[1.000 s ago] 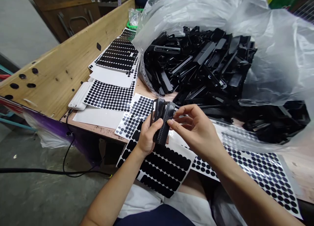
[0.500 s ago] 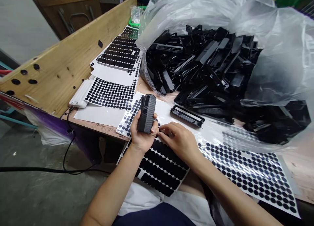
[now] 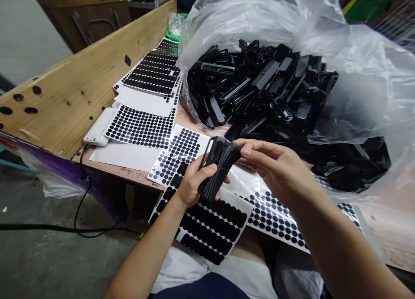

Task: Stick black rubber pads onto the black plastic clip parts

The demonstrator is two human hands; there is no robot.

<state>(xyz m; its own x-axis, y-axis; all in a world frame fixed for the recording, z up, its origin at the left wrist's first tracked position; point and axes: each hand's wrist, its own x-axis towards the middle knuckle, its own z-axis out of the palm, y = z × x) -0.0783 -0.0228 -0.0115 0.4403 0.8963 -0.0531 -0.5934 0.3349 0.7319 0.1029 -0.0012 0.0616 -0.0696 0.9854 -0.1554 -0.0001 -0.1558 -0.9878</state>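
Note:
My left hand [image 3: 191, 184] is closed round a black, carbon-patterned plastic housing [image 3: 218, 167], held tilted above the table's front edge. My right hand [image 3: 270, 163] pinches the housing's upper end with thumb and fingers. A thin black frame part seems to lie against the housing's back; I cannot tell it apart clearly. Beneath my hands lies a white sheet of black oval stickers [image 3: 210, 223], and beside it a sheet of small round black stickers [image 3: 177, 154].
A large clear plastic bag [image 3: 356, 74] full of black plastic parts [image 3: 266, 91] fills the back right. More sticker sheets [image 3: 149, 74] are stacked at the left beside a wooden board [image 3: 74, 91]. A white power bank [image 3: 97, 130] lies at the table's left edge, its cable hanging down.
Half a second ago my left hand held the housing upright while my right hand touched the oval sticker sheet. The right hand has since risen to the housing's top, and the housing is tilted.

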